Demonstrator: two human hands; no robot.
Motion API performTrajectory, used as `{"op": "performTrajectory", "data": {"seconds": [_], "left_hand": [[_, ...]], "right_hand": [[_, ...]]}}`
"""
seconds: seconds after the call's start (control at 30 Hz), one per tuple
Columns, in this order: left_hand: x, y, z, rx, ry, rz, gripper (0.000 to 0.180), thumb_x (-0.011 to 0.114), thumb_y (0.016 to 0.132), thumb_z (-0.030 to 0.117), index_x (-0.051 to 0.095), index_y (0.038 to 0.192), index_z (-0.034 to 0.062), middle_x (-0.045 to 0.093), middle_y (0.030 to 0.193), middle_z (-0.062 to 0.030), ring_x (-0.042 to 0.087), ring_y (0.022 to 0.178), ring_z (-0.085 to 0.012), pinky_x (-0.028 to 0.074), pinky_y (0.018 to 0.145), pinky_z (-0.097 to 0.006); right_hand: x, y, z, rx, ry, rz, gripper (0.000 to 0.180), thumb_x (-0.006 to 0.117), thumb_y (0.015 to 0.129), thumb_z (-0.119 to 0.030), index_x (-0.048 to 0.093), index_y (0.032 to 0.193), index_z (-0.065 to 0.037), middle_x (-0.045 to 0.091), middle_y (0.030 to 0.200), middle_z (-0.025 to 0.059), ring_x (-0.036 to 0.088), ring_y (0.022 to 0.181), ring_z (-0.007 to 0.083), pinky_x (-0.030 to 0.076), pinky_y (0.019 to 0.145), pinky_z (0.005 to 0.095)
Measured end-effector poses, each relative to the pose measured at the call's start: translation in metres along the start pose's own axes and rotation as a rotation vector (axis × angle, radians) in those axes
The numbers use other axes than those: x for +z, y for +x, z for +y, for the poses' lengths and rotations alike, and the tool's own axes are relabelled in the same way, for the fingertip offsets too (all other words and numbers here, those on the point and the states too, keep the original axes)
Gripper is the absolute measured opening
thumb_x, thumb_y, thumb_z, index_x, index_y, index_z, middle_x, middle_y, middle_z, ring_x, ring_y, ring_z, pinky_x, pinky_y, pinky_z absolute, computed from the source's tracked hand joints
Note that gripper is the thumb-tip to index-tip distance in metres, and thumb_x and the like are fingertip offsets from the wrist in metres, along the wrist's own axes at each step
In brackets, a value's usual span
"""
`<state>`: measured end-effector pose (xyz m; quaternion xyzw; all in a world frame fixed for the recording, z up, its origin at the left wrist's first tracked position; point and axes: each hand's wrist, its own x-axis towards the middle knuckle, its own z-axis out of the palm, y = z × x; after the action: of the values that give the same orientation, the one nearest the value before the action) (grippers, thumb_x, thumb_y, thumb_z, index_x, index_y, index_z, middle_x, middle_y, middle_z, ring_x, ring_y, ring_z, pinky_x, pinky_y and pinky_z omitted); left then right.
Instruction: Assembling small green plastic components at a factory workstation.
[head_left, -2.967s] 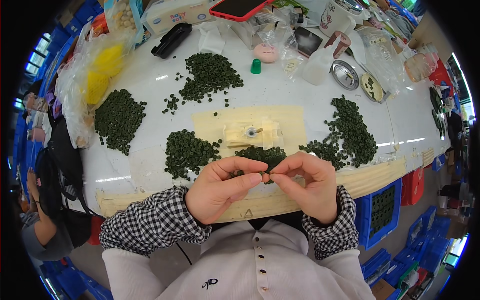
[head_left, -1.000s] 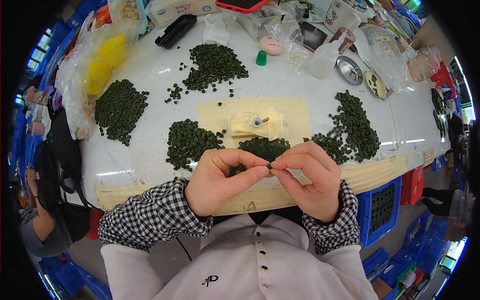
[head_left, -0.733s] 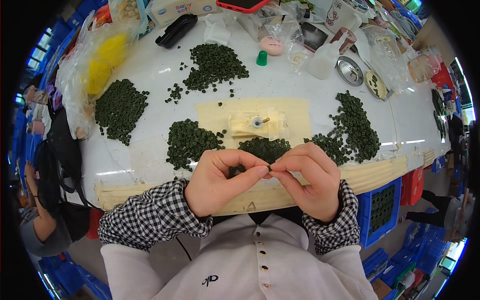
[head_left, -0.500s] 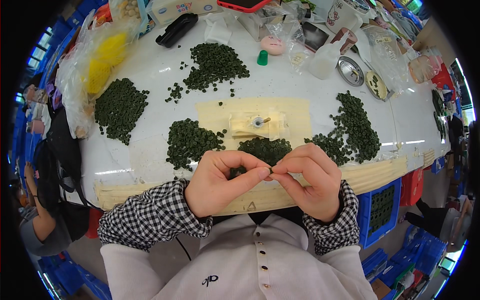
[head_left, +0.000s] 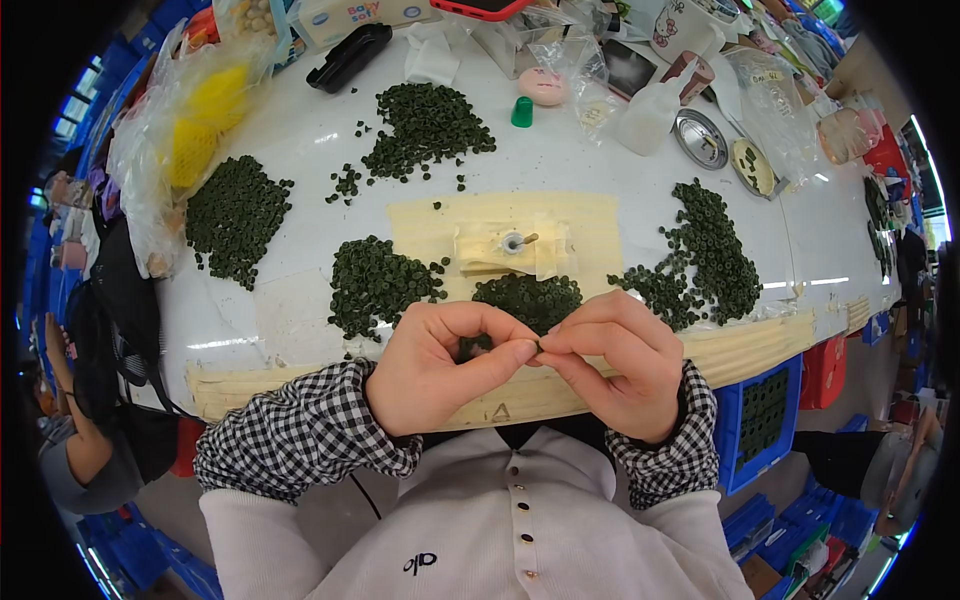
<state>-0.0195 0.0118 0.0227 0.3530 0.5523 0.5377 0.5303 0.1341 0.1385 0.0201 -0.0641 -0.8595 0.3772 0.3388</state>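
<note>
Fingers [head_left: 515,350] of both hands pinching one tiny dark-green piece [head_left: 539,346] – small rubbery rings heaped [head_left: 527,297] beyond, glossy white table [head_left: 300,160]

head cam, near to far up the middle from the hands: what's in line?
Left hand and right hand pinching a small green piece → green pile → cream fixture with metal pin → far green pile → green cap.

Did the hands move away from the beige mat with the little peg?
No. The left hand and right hand stay pinched together just below the beige mat, at the table's near edge.
</note>
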Motion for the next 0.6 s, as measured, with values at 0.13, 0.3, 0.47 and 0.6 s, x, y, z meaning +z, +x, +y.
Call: {"op": "performTrajectory", "data": {"seconds": [0.13,0.3,0.47,0.6], "left_hand": [[0.002,-0.002,0.0,-0.028,-0.026,0.056,0.011,0.063,0.083,0.006,0.067,0.09,-0.0021,0.063,0.074,0.0016,0.046,0.061,0.0015,0.037,0.053,-0.015],[0.002,-0.004,-0.008,0.049,0.069,0.095,0.011,0.065,0.081,0.006,0.066,0.089,-0.0016,0.056,0.065,0.0061,0.04,0.054,0.0021,0.032,0.047,-0.016],[0.003,-0.003,-0.006,0.046,0.055,0.089,0.01,0.065,0.081,0.006,0.066,0.088,-0.0008,0.057,0.067,0.0044,0.041,0.055,0.0015,0.032,0.048,-0.016],[0.005,0.0,-0.011,0.01,-0.196,0.111,0.011,0.061,0.085,0.007,0.062,0.093,-0.0001,0.063,0.077,-0.0024,0.041,0.055,0.0005,0.032,0.048,-0.015]], "right_hand": [[-0.001,0.0,-0.002,0.171,0.159,-0.032,0.016,0.07,0.068,0.005,0.064,0.083,0.0,0.063,0.079,0.0091,0.062,0.069,0.0183,0.05,0.061,0.0258],[0.002,-0.002,-0.003,0.331,0.304,-0.055,0.012,0.065,0.072,0.005,0.064,0.084,0.001,0.064,0.08,0.0084,0.064,0.07,0.014,0.052,0.064,0.0238],[0.002,-0.002,-0.005,0.327,0.288,-0.045,0.012,0.066,0.072,0.004,0.064,0.084,0.002,0.064,0.079,0.0084,0.064,0.071,0.0141,0.052,0.064,0.0235],[0.0,0.004,-0.005,0.319,0.228,-0.024,0.012,0.067,0.073,0.004,0.064,0.084,0.001,0.063,0.077,0.0084,0.064,0.069,0.0146,0.052,0.063,0.024]]}}
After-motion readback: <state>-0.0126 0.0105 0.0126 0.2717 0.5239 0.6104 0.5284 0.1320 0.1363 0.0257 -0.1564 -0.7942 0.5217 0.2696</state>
